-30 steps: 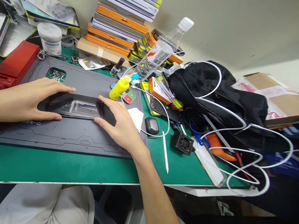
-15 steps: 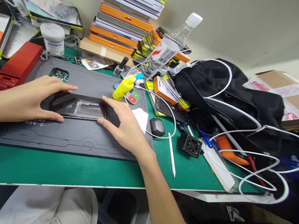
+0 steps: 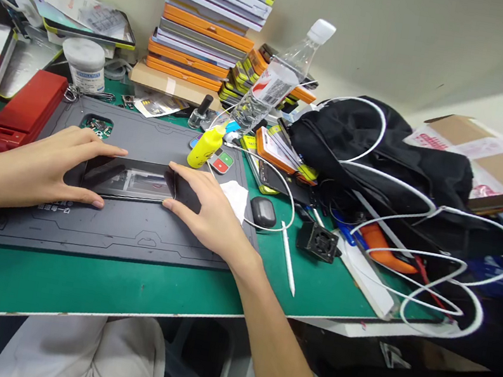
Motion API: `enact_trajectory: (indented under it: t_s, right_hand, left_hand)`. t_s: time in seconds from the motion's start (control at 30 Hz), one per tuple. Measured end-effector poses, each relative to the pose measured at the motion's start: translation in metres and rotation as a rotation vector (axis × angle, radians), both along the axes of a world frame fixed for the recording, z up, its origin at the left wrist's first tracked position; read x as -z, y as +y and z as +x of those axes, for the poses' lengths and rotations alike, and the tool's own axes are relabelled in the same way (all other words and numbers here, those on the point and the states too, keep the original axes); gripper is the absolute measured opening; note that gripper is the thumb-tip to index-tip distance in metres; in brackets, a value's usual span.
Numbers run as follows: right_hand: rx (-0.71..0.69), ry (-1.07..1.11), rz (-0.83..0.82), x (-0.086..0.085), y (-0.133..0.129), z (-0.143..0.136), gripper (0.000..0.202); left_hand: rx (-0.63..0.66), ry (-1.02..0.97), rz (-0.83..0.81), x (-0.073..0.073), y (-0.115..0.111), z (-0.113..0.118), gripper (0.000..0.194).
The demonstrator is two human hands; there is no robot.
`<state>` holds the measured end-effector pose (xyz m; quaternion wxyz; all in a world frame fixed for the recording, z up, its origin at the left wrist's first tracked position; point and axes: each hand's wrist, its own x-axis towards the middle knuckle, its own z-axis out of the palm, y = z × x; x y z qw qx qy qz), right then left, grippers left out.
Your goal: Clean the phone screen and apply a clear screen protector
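Observation:
A dark, glossy smartphone [image 3: 137, 181] lies sideways over the grey work mat [image 3: 127, 238], its screen reflecting light patches. Around its left end my left hand [image 3: 72, 168] is closed, fingers along the far edge and thumb at the near edge. My right hand [image 3: 204, 209] grips the opposite end the same way. Just beyond my right fingers stands a yellow bottle [image 3: 206, 146]. Small green circuit pieces [image 3: 98, 126] sit in a recess of the mat behind my left hand.
A red clamp-like tool [image 3: 25, 112] flanks the mat at left. Behind are a stack of flat boxes [image 3: 205, 33], a white jar [image 3: 85, 64] and a tilted water bottle [image 3: 276, 80]. To the right lie an earbud case [image 3: 263, 212], a white stylus [image 3: 288, 260], looped white cables and a black bag [image 3: 394, 142].
The view has shifted very slightly, so things appear a little further left. Both hands keep their hold on the smartphone, which stays in place on the mat.

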<state>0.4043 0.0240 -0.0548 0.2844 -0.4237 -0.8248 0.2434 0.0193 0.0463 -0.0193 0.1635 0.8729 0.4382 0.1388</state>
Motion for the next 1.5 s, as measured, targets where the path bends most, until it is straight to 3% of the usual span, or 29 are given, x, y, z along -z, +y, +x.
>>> enact_trajectory:
  t_s: [0.17, 0.4, 1.0, 1.27, 1.5]
  right_hand:
    - [0.012, -0.013, -0.003, 0.0002, -0.0007, 0.0006, 0.064]
    - [0.016, -0.015, -0.003, 0.0015, -0.0011, 0.0019, 0.064]
    - [0.002, 0.018, 0.018, 0.0049, -0.0023, 0.0036, 0.061]
    - [0.003, 0.04, 0.02, 0.0075, -0.0028, 0.0048, 0.062]
    - [0.013, 0.014, 0.014, 0.0063, -0.003, 0.0057, 0.062]
  left_hand:
    - [-0.006, -0.005, -0.022, -0.0016, -0.0006, 0.0017, 0.117]
    - [-0.015, -0.004, -0.038, -0.0025, 0.0005, 0.0028, 0.129]
    - [0.016, -0.021, -0.083, 0.0, -0.0013, 0.0029, 0.101]
    - [0.021, 0.0, -0.114, -0.0038, -0.0013, 0.0031, 0.124]
    - [0.011, -0.009, -0.123, -0.0069, -0.0049, 0.004, 0.11]
